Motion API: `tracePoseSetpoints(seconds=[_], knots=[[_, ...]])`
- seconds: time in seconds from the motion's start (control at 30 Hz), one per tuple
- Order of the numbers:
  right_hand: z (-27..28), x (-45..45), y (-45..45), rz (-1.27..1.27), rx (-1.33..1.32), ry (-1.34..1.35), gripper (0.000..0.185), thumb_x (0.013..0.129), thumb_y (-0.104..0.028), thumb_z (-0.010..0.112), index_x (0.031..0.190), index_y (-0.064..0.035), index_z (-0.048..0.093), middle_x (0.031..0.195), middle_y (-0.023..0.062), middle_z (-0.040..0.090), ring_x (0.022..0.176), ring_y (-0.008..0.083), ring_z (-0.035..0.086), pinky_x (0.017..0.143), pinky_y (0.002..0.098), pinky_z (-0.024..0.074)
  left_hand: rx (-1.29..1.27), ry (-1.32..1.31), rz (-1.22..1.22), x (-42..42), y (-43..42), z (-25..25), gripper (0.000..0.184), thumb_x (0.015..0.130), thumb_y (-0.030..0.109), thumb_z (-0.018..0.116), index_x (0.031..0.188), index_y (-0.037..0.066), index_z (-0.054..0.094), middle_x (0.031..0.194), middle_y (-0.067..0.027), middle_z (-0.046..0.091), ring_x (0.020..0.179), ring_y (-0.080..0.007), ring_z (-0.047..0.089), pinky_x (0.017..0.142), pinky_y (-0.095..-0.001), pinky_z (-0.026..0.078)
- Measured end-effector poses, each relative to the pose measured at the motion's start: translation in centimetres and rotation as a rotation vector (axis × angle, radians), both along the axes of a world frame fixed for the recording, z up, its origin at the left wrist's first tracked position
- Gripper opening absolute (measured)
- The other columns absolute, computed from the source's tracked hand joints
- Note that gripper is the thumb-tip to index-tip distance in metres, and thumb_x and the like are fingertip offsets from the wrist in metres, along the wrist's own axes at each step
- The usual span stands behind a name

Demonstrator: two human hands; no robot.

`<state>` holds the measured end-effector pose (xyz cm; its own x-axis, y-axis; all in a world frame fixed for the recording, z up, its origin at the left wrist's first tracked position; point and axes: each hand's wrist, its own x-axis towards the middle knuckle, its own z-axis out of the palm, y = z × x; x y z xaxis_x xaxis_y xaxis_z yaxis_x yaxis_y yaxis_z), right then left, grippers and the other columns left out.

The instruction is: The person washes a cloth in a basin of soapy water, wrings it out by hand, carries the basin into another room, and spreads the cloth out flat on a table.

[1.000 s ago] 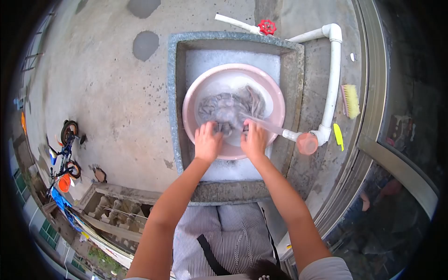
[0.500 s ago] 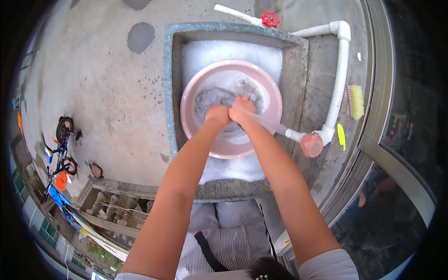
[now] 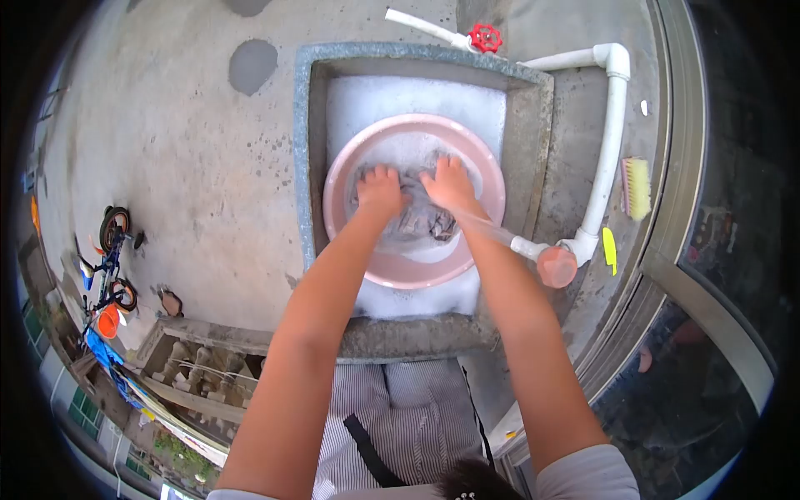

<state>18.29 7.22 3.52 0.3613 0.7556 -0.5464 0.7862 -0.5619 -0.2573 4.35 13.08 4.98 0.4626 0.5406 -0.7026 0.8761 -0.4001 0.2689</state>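
Observation:
A pink basin (image 3: 332, 187) stands in the concrete sink (image 3: 302, 150), holding foamy water and a wet grey cloth (image 3: 417, 218). My left hand (image 3: 381, 192) lies on the left part of the cloth, palm down with fingers spread. To its right, my right hand (image 3: 451, 183) also rests open on the cloth, thumb out to the side. The fingertips of both hands are partly in foam. Water streams from the white spout (image 3: 527, 247) across my right wrist into the basin.
Suds (image 3: 417, 92) surround the basin. A white pipe (image 3: 613, 142) runs along the right, with a red valve wheel (image 3: 485, 37) at the back and a round pinkish tap knob (image 3: 557, 267). A scrub brush (image 3: 637, 188) and a yellow-green object (image 3: 610, 251) lie farther right.
My hands were close together, bunched on the cloth. They have moved apart and the fingers have spread. More of the cloth shows between and below them.

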Motion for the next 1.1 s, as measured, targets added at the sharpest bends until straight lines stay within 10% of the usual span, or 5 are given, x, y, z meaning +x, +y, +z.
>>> tracePoseSetpoints(seconds=[0.23, 0.43, 0.73, 0.97, 1.1], knots=[[3.8, -2.0, -7.5, 0.05, 0.019, 0.013, 0.041, 0.076, -0.038, 0.065, 0.091, -0.0016, 0.055, 0.093, 0.0187, 0.058, 0.087, 0.0343, 0.057, 0.071, 0.0437, 0.044, -0.439, 0.145, -0.022, -4.0, -2.1, 1.6, 0.041, 0.077, 0.036, 0.062, 0.106, 0.008, 0.052, 0.114, -0.0162, 0.048, 0.114, -0.0306, 0.044, 0.087, -0.0404, 0.043], [7.4, -3.1, -8.9, -0.05, -0.025, 0.115, 0.025, 0.078, -0.031, 0.064, 0.08, -0.007, 0.058, 0.067, 0.0119, 0.061, 0.066, 0.0361, 0.057, 0.061, 0.0421, 0.0434, 0.027, -0.417, 0.151, -5.8, -5.3, 4.1, 0.012, 0.076, 0.017, 0.057, 0.079, 0.008, 0.064, 0.117, -0.014, 0.048, 0.108, -0.032, 0.048, 0.085, -0.0428, 0.043], [13.2, -3.6, -10.9, -0.328, 0.771, 0.128, 0.02, 0.083, -0.016, 0.062, 0.071, -0.0021, 0.053, 0.07, 0.0046, 0.053, 0.062, 0.0155, 0.049, 0.059, 0.0251, 0.0386, -0.024, -0.475, 0.185, -5.1, -6.5, 4.2, 0.045, 0.071, 0.016, 0.07, 0.104, 0.007, 0.041, 0.095, -0.0162, 0.057, 0.09, -0.0356, 0.055, 0.075, -0.044, 0.044], [17.6, -3.6, -14.6, -1.329, 0.68, 0.788, 0.019, 0.089, -0.019, 0.056, 0.079, -0.0033, 0.056, 0.069, 0.0033, 0.057, 0.066, 0.0144, 0.059, 0.06, 0.0231, 0.0457, 0.117, -0.629, 0.161, -8.6, -6.2, 11.2, 0.037, 0.073, 0.012, 0.063, 0.11, 0.014, 0.058, 0.087, -0.0107, 0.061, 0.08, -0.0315, 0.058, 0.068, -0.0407, 0.047], [20.7, -4.0, -16.2, -1.137, 0.735, 0.735, 0.021, 0.09, -0.022, 0.055, 0.08, -0.0041, 0.057, 0.072, 0.0043, 0.057, 0.067, 0.0146, 0.061, 0.053, 0.0239, 0.0471, 0.319, -0.72, 0.025, -11.5, -6.2, 17.9, 0.043, 0.069, 0.005, 0.061, 0.11, 0.014, 0.061, 0.081, -0.0068, 0.06, 0.074, -0.0271, 0.058, 0.063, -0.0368, 0.048]])
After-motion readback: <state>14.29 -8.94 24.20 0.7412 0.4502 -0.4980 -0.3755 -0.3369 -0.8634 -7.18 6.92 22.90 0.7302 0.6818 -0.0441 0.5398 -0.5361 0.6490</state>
